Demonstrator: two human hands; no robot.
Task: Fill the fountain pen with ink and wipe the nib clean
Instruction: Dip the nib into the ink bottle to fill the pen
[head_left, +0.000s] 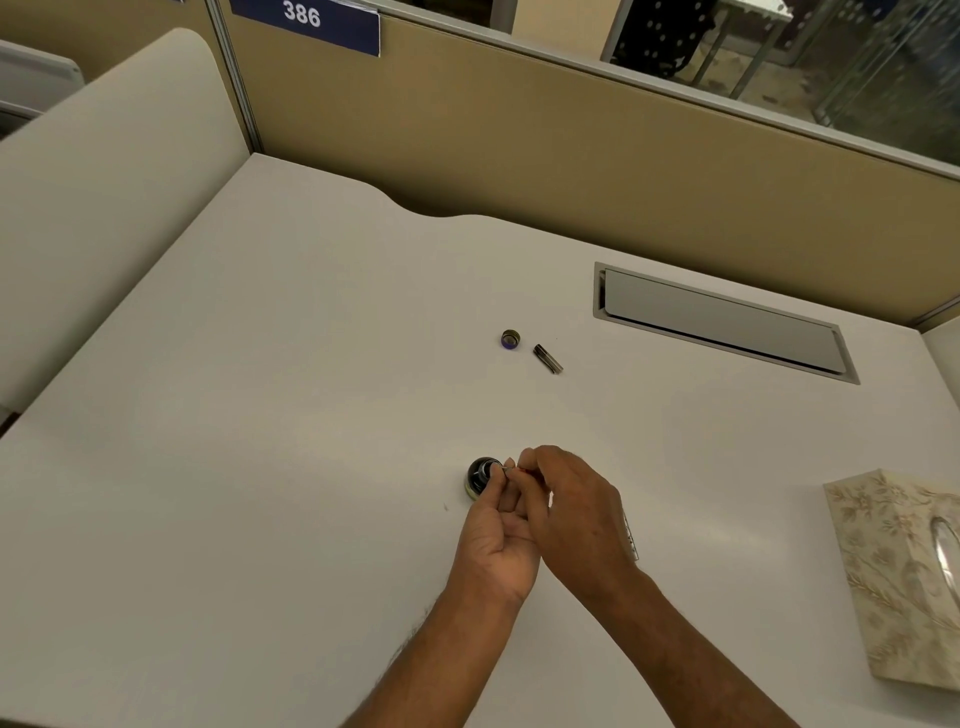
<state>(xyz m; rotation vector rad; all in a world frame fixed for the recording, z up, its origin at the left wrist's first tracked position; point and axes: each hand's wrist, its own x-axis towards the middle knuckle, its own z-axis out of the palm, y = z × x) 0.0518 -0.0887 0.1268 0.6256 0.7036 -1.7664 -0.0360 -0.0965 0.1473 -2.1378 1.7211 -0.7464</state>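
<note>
A small dark ink bottle stands open on the white desk. Both hands meet just right of its mouth. My left hand and my right hand pinch a thin pen part between their fingertips, its tip at the bottle's rim. Most of that part is hidden by the fingers. Behind my right hand a pale ridged piece lies on the desk. Farther back lie the bottle's round cap and a short dark pen section.
A floral tissue box sits at the right edge of the desk. A grey cable hatch is set into the desk at the back right. Beige partition walls close off the back and left.
</note>
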